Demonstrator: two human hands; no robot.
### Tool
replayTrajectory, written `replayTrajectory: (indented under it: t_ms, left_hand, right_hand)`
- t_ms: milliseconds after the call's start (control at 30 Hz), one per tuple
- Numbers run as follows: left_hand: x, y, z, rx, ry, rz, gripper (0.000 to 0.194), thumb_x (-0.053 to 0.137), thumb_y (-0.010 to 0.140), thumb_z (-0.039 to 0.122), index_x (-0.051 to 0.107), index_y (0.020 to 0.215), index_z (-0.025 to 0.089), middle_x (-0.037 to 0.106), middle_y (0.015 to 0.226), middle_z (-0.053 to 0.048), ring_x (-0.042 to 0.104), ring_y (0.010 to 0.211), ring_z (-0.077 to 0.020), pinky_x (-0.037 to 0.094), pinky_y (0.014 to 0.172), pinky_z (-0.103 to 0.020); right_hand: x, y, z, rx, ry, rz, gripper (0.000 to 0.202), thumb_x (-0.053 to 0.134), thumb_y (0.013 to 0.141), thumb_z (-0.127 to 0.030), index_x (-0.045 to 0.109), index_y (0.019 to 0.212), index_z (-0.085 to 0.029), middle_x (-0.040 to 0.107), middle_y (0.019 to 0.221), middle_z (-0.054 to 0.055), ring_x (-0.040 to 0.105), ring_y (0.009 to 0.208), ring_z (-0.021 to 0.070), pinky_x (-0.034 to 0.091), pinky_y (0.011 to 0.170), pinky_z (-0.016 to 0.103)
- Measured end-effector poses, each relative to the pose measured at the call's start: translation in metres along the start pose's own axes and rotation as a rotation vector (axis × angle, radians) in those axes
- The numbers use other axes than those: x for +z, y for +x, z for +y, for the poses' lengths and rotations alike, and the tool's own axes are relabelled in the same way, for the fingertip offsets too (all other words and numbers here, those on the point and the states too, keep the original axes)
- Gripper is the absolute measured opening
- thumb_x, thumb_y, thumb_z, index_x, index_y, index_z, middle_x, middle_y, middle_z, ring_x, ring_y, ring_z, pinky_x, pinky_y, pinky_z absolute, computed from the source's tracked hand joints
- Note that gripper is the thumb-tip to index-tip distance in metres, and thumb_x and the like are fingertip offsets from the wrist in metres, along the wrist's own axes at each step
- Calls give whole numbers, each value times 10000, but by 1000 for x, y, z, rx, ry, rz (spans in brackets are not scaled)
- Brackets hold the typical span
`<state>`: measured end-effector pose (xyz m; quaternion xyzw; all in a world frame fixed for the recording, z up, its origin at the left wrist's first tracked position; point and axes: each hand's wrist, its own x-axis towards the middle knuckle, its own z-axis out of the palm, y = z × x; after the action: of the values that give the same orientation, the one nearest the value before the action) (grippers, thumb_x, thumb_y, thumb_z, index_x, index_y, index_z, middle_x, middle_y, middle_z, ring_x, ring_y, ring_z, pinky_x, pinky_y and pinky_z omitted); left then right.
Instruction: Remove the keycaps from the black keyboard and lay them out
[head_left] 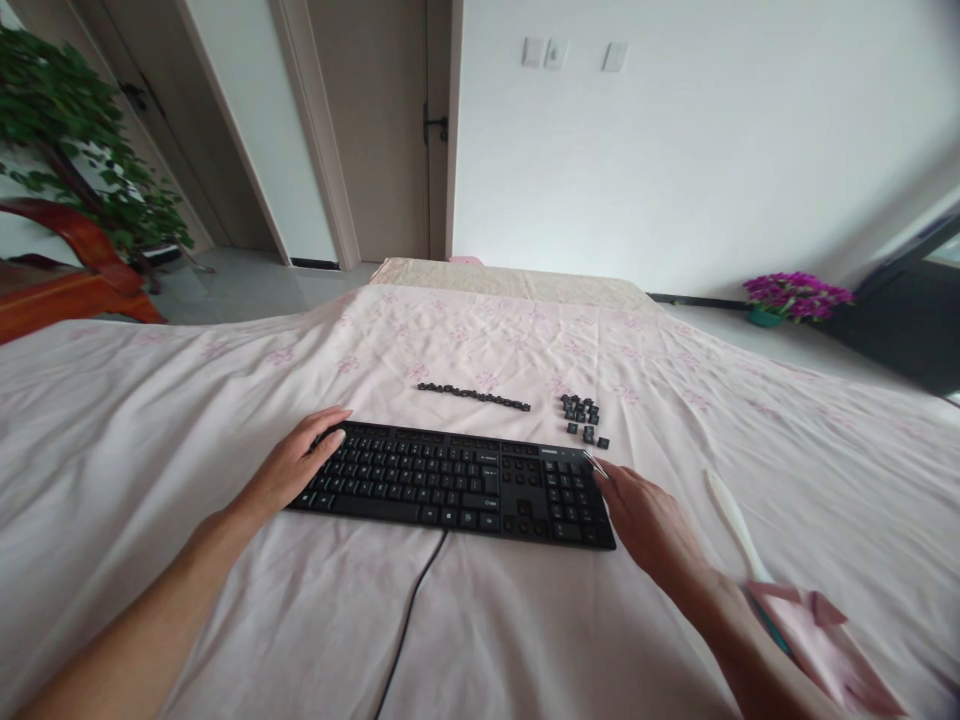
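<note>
We are facing a black keyboard [420, 485] that is lying on a pink flowered sheet [360, 375]. Our left hand [296, 460] is gripping the keyboard's left end, thumb on top, probably to steady it. Our right hand [637, 505] is pinching a slim metal tool [596, 463], perhaps tweezers, at the keyboard's far right corner, likely for fine control of its tip. Beyond the keyboard, a row of loose keycaps [474, 394] is stretching across; a cluster of keycaps [580, 410] is sitting beyond the keyboard's right end, perhaps to stay sorted. Right of the keyboard, a white-handled tool [731, 520] is lying beside a pink cloth [832, 640]. A cable [412, 605] is trailing from the keyboard's near edge toward us, leaving the keys uncovered; only our hands are blocking its ends.
</note>
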<state>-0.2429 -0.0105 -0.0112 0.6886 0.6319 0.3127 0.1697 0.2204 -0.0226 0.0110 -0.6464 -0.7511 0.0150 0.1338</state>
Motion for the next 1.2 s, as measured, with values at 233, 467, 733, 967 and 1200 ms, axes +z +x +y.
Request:
replayTrajectory:
  t_ms: [233,467,733,967,1200]
  left_hand:
    - [1,3,-4,31,86,-47,449,359,910,466,556,1223,212,514,1344,-42,450,1265,-212,307,1118,-386]
    - [15,17,54,123,329,77,325,454,876,379,629,1095,213,608,1200,-74,513,1173,-246,365,1061,-408]
    - [94,36,171,285,14,-178,184,594,827,247,679,989,232,682,984,-28,614,971,-192,476,896,-309]
    - [139,42,194,284,-57,-214,226,686,756,233,700,979,266,688,959,-9,599,956,-205,467,867,-322]
    - [149,38,195,311,-2,-189,209,712,749,299,717,958,299,687,915,-7,583,937,-219,443,854,-347]
  right_hand:
    - [-18,5,2,37,159,-120,424,274,963,-425,652,1004,-237,710,889,38,674,741,208,454,606,278]
    - [-59,23,-6,19,95,45,450,264,954,-406,667,824,-255,682,771,9,619,692,185,385,541,258]
    - [-41,53,-29,-65,599,14,305,441,899,-437,618,997,-209,688,821,21,626,690,158,464,626,264]
    - [-16,48,-33,-70,709,-64,279,448,907,-394,631,848,-191,667,738,1,567,570,125,449,591,246]
    - [-8,45,-33,-227,677,-18,345,375,946,-356,652,823,-192,649,781,17,577,704,148,447,694,264]
